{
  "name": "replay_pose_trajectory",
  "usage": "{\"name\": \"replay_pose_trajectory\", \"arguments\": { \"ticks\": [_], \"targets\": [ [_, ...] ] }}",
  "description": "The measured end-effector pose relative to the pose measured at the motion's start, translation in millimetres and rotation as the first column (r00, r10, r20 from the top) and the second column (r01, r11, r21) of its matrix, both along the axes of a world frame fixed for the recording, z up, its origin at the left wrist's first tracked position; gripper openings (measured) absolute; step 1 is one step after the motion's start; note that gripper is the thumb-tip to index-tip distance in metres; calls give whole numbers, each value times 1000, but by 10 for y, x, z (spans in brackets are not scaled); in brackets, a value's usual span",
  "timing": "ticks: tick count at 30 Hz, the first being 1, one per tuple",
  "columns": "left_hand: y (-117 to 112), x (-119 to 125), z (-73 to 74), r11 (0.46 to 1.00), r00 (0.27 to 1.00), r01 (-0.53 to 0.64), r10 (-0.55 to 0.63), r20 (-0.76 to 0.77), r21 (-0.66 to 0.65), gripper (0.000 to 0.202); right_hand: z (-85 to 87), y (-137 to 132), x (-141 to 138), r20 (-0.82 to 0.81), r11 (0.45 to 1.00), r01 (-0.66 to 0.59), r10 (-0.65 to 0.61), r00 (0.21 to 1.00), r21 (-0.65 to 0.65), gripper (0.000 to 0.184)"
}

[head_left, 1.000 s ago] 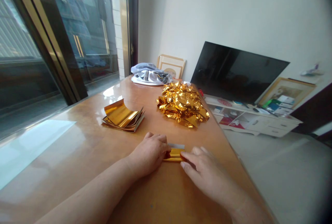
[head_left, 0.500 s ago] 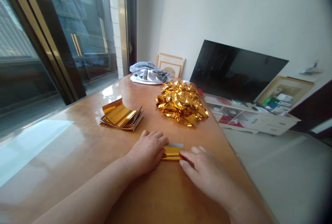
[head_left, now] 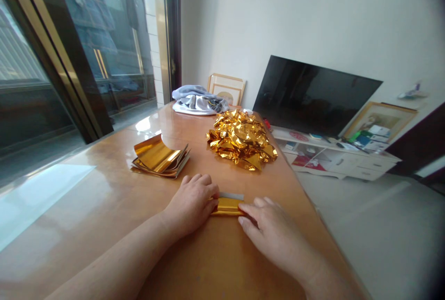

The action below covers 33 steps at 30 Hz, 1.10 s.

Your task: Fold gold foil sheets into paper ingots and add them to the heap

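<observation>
Between my hands, a folded sheet of gold foil paper (head_left: 227,205) lies on the wooden table (head_left: 194,265), with a pale grey strip along its far edge. My left hand (head_left: 194,202) has its fingers closed on the sheet's left end, and the fingertips are partly hidden. On the right end, my right hand (head_left: 267,226) pinches the paper between thumb and fingers. Farther left is a stack of gold foil sheets (head_left: 156,156), its top sheet curled up. Beyond my hands sits a heap of folded gold foil pieces (head_left: 241,140).
Folded clothes (head_left: 198,100) lie at the table's far end, near a framed picture (head_left: 225,87). A pale sheet (head_left: 41,200) covers part of the table's left side. The table's right edge drops to the floor, with a television (head_left: 313,96) and white cabinet (head_left: 340,163) beyond.
My left hand has shifted slightly left along the folded sheet, showing more of its gold surface. My right hand stays at the right end. The camera view has moved a little.
</observation>
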<state>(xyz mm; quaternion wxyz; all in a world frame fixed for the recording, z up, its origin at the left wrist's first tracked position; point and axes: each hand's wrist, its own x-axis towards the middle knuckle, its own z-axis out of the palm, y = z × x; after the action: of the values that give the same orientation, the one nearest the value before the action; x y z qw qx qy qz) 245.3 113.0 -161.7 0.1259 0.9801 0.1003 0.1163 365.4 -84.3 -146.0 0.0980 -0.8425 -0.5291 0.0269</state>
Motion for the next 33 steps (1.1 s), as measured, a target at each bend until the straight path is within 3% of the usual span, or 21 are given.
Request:
{"name": "replay_pose_trajectory", "arguments": {
  "ticks": [10, 18, 28, 33],
  "targets": [
    [-5, 71, -45, 982, 984, 173, -175, -21, -69, 24, -10, -13, 12, 29, 999, 0, 1, 1000, -38, 28],
    [9, 56, 13, 980, 980, 196, -197, -17, -46, 28, 52, -28, -1, 30, 998, -23, 25, 999, -57, 24],
    [32, 60, -52, 982, 982, 191, -191, -6, -11, 27, 66, -36, 124, -49, 998, -63, 62, 997, -30, 27],
    [29, 78, -50, 982, 982, 187, -187, -18, -13, 28, 182, -38, 87, 35, 998, -17, 15, 999, 63, 35]
  ]
}}
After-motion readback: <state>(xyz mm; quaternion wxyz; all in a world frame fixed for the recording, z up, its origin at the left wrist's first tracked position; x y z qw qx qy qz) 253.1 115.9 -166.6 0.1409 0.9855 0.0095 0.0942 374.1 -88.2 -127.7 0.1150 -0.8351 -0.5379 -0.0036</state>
